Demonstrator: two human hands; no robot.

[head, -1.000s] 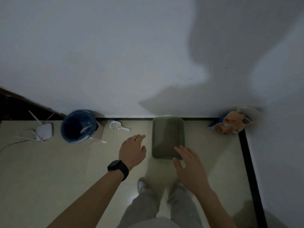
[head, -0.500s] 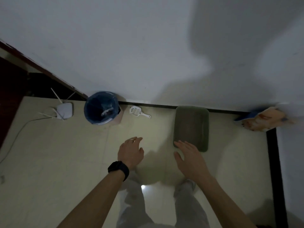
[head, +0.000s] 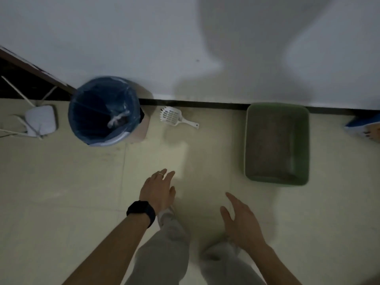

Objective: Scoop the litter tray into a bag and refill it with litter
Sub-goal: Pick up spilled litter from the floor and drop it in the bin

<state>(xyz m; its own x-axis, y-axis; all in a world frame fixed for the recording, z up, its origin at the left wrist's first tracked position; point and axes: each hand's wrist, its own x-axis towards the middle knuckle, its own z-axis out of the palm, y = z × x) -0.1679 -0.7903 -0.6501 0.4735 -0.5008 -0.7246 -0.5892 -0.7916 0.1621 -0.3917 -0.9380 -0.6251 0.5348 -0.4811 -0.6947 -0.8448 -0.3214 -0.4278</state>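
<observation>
A green litter tray (head: 306, 140) with grey litter inside stands on the floor against the wall, right of centre. A white slotted scoop (head: 174, 117) lies on the floor by the wall, between the tray and a bin lined with a blue bag (head: 103, 110). At the right edge a blue and orange litter bag (head: 364, 128) is partly cut off. My left hand (head: 158, 190), with a dark watch on the wrist, hovers open over the bare floor below the scoop. My right hand (head: 240, 221) is open too, lower and left of the tray. Neither hand touches anything.
A white router (head: 41, 120) with thin antennas and a cable sits on the floor left of the bin. A dark doorway opens at the far left. My legs in grey trousers (head: 170, 254) and my feet are below the hands. The scene is dim.
The view has shifted left and closer to the floor, so the bin and scoop look larger and the tray lies further right. Both hands stay open and empty, now off the tray.
</observation>
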